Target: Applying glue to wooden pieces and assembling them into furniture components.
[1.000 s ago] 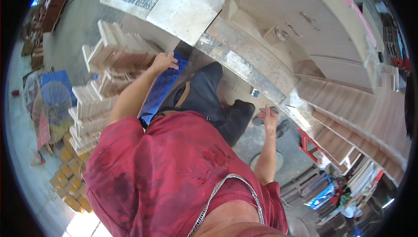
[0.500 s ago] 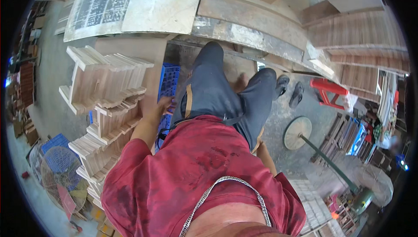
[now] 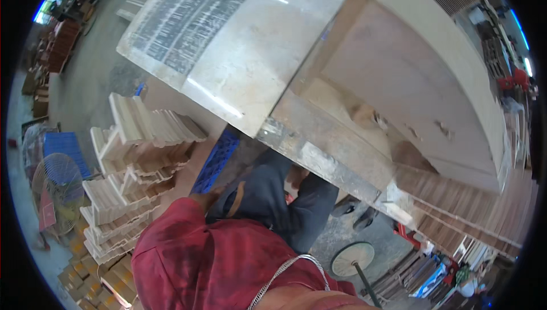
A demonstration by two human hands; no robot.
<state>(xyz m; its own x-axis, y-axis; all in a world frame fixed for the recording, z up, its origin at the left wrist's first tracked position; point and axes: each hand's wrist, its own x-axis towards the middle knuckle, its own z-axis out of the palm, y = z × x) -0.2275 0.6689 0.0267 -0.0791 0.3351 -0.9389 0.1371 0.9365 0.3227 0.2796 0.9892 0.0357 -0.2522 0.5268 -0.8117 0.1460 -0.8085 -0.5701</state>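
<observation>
My left hand [image 3: 207, 197] is low beside my left hip, at the near end of a blue plastic crate [image 3: 215, 160]. Its fingers are too dim and blurred to make out, so I cannot say whether it touches the crate. My right hand is out of the picture, hidden past my red shirt. To the left of the crate stand tall stacks of pale wooden pieces [image 3: 149, 125] with stepped edges. My legs, in dark trousers, reach under the edge of a worn workbench [image 3: 319, 156].
A pale sheet [image 3: 245, 68] covers the bench's left part. On the right rises a large pale wooden housing [image 3: 410, 82], with stacked wood strips [image 3: 456, 202] below. A caged fan [image 3: 57, 193] stands far left. Dark sandals [image 3: 364, 217] and a round stand base [image 3: 353, 260] are on the floor.
The view has swung and tilted, so the bench fills more of the picture and my body sits lower. My left hand now appears nearer the crate's close end; my right forearm has dropped from sight.
</observation>
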